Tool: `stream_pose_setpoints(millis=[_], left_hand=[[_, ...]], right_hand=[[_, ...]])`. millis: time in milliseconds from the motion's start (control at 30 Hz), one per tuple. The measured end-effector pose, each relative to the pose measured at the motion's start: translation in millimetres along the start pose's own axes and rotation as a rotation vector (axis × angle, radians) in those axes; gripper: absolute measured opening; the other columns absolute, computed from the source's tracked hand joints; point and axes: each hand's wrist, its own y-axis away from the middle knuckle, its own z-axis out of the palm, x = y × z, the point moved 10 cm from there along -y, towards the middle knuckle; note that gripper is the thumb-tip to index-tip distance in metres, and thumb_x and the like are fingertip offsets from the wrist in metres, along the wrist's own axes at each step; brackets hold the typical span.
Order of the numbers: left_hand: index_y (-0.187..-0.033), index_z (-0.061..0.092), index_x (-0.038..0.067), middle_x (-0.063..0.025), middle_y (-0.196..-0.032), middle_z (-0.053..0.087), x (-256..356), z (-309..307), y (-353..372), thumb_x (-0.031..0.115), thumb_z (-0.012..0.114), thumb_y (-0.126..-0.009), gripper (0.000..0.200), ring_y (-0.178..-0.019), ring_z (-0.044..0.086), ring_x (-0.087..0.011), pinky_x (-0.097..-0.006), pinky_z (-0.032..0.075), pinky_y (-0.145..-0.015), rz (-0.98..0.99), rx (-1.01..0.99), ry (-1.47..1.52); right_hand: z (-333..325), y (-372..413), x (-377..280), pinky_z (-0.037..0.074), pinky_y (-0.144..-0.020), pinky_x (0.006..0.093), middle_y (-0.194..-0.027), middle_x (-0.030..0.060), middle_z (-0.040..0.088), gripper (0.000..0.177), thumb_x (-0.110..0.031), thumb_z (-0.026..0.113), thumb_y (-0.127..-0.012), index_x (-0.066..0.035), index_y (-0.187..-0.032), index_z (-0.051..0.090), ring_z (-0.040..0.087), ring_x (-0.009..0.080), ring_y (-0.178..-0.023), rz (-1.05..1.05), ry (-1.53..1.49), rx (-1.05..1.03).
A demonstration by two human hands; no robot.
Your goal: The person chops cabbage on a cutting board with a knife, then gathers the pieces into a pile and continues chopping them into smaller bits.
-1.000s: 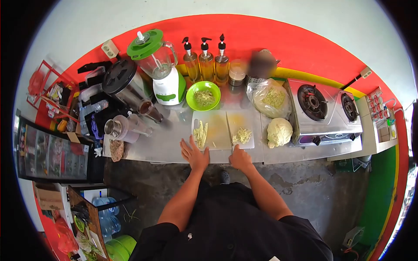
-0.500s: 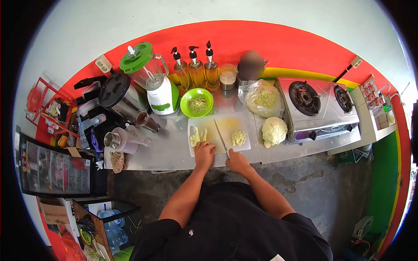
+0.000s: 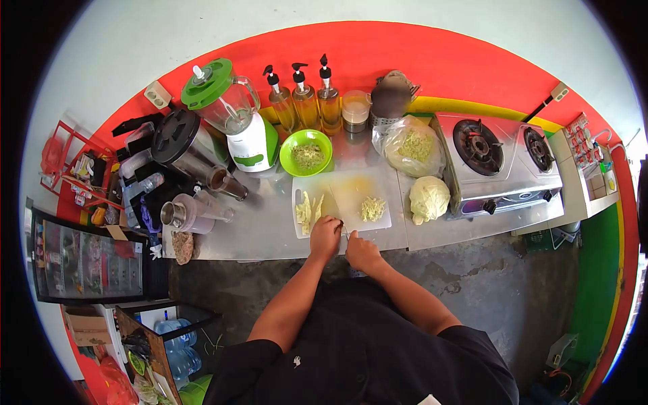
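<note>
My right hand is closed at the front edge of the white cutting board, its index finger stretched forward along the kitchen knife. Most of the knife is hidden between my hands. Close beside it on the left, my left hand has its fingers curled together near the blade; what they pinch, if anything, is hidden. Pale cabbage strips lie on the board's left part, and a small pile of chopped cabbage on its right.
Behind the board stands a green bowl of shredded vegetables. To the right are a whole cabbage, a plastic bag of chopped cabbage and a gas stove. A blender and pump bottles stand at the back.
My left hand has moved right, off the cabbage strips, to beside my right hand. The knife blade, earlier extended across the board, has swung down towards my left hand.
</note>
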Motion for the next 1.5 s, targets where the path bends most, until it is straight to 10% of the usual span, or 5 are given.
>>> stream_pose_setpoints(millis=[600,1500], left_hand=[[-0.092,0.071,0.005,-0.0133,-0.092,0.066,-8,-12,10,0.005,0.065,-0.083,0.01,-0.093,0.062,-0.034,-0.0437,0.051,-0.08,-0.095,0.063,0.118],[-0.096,0.064,0.005,-0.0057,-0.116,0.057,37,-5,30,0.017,0.059,-0.091,0.014,-0.111,0.053,-0.0224,-0.0355,0.045,-0.093,0.532,-0.096,-0.395]], right_hand=[[-3,-24,6,0.054,-0.089,0.0519,-0.105,0.0317,0.068,0.036,-0.018,0.057,-0.092,0.007,-0.115,0.045,0.069,0.0457,-0.1,0.01,-0.027,-0.024],[-7,17,2,0.056,-0.086,0.0505,-0.105,0.0281,0.07,0.032,-0.024,0.056,-0.094,0.002,-0.112,0.049,0.069,0.0435,-0.1,0.078,0.093,-0.116]])
